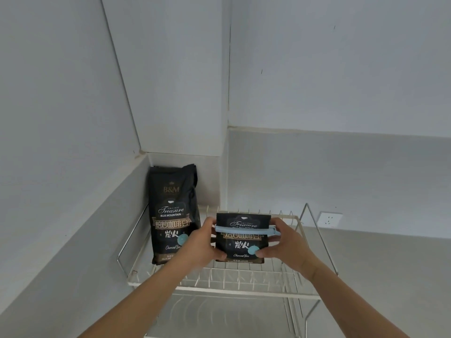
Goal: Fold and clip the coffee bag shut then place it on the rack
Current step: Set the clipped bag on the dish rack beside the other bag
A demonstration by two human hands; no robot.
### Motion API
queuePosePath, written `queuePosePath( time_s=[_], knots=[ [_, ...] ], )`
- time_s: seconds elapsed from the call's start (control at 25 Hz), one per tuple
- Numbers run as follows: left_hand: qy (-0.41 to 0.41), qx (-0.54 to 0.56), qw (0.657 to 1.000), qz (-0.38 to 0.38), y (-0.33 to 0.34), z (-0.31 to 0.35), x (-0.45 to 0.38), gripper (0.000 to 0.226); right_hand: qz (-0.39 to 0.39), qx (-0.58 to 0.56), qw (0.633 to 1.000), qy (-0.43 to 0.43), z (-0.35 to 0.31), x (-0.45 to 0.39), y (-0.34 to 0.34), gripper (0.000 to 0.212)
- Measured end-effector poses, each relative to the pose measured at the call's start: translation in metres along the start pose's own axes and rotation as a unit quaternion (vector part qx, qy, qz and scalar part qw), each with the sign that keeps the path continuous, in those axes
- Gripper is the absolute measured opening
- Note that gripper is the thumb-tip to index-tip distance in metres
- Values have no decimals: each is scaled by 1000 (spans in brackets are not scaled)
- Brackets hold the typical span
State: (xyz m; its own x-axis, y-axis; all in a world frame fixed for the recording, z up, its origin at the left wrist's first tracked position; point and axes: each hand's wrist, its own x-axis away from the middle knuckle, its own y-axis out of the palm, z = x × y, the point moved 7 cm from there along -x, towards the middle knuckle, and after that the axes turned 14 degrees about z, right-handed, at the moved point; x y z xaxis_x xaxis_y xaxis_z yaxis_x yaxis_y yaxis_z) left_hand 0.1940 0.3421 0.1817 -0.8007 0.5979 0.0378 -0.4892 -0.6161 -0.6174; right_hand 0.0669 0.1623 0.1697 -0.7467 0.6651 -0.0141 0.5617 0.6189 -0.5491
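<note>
Centre frame: both hands, left (203,242) and right (286,242), grasp clipped bag (242,242) by its sides over rack (244,292); looks light, soft, crinkly.

Small print on coffee bag (242,240) illegible, rack (244,292) bottom cut off

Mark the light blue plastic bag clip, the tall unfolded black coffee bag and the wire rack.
light blue plastic bag clip (244,230), head view, bar's middle
tall unfolded black coffee bag (172,211), head view, front label
wire rack (246,294), head view, front rail
</note>
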Motion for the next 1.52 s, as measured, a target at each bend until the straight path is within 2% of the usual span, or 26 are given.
queuePosePath(
  time_s=[0.12,0.2,0.32,0.48,0.56,0.64,0.76,1.0,1.52],
  knots=[
    [5,7,1000,9,-8,7,1,81,-7,-18,1000,10,1,1,1,66],
    [35,2,998,52,-22,18,-1,87,-7,-25,1000,12,2,2,1,67],
    [112,-25,990,84,-40,44,-8,64,-6,-22,1000,1,-1,6,0,66],
    [159,-87,982,57,-43,55,-18,27,-1,7,1000,-8,1,7,0,65],
    [167,-98,981,27,-39,54,-20,18,0,20,1000,-11,1,6,1,68],
    [176,-112,978,28,-37,53,-23,14,0,40,999,-20,-1,4,4,70],
    [185,-121,973,61,-38,54,-25,13,9,61,997,-38,-7,1,3,70],
    [159,-93,980,80,-44,56,-40,12,16,43,998,-40,-18,-17,-1,66],
    [168,-89,978,80,-33,54,-46,7,29,38,999,-16,-3,-21,2,67]
  ],
)
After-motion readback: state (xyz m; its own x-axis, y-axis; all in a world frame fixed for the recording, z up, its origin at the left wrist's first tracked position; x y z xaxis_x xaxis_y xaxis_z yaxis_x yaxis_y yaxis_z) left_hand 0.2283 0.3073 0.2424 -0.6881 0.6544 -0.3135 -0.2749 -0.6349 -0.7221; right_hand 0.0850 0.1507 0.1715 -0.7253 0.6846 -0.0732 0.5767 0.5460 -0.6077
